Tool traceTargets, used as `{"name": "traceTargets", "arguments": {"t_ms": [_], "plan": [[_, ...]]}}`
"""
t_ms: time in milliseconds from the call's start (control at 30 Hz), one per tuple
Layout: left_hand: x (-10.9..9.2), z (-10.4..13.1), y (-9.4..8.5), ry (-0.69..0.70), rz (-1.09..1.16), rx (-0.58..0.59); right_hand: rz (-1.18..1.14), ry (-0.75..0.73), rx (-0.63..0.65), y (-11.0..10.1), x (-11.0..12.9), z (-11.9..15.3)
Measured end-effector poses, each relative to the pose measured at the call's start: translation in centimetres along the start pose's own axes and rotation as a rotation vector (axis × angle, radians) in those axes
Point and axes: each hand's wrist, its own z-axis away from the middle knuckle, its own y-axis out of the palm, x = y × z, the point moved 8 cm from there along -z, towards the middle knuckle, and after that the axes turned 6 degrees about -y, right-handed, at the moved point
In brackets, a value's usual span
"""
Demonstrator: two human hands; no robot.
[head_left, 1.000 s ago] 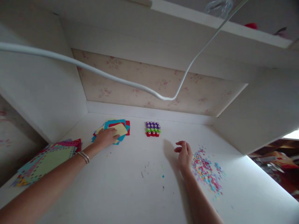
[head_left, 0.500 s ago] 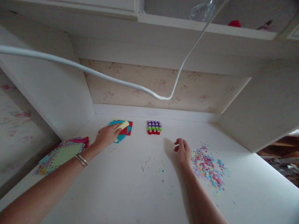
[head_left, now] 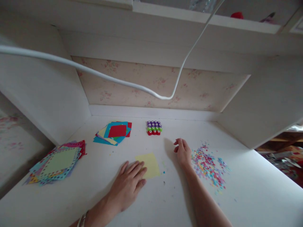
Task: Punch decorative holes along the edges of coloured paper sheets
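Note:
A square sheet of yellow paper lies flat on the white tabletop in front of me. My left hand rests with fingers spread, its fingertips touching the sheet's left edge. To the right of the paper, my right hand leans on the table, fingers loosely bent and apart, with nothing in them. Beyond both hands stand several small craft punches in purple, green and red rows. At the back left is a loose pile of plain coloured paper, a red piece on top.
Papers with punched borders are stacked at the left. Tiny coloured paper bits lie scattered beside my right forearm. A white cable crosses the view above the table. Cabinet side panels enclose the worktop.
My left hand has come from the pile at the back left toward me, bringing the yellow paper, which now lies flat under its fingertips. My right hand has hardly moved.

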Motion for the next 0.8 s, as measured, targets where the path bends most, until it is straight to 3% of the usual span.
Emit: {"name": "traceTargets", "arguments": {"t_ms": [400,633,800], "plan": [[0.7,-0.2,-0.1,-0.014,0.138,-0.061,-0.063,0.040,-0.042,-0.2,-0.6,-0.4],[1.7,-0.4,-0.8,-0.080,0.198,-0.148,0.012,0.080,-0.071,-0.8,-1.5,-0.3],[1.1,-0.2,-0.9,-0.051,0.229,-0.185,0.080,0.128,-0.027,-0.8,-2.0,-0.2]]}}
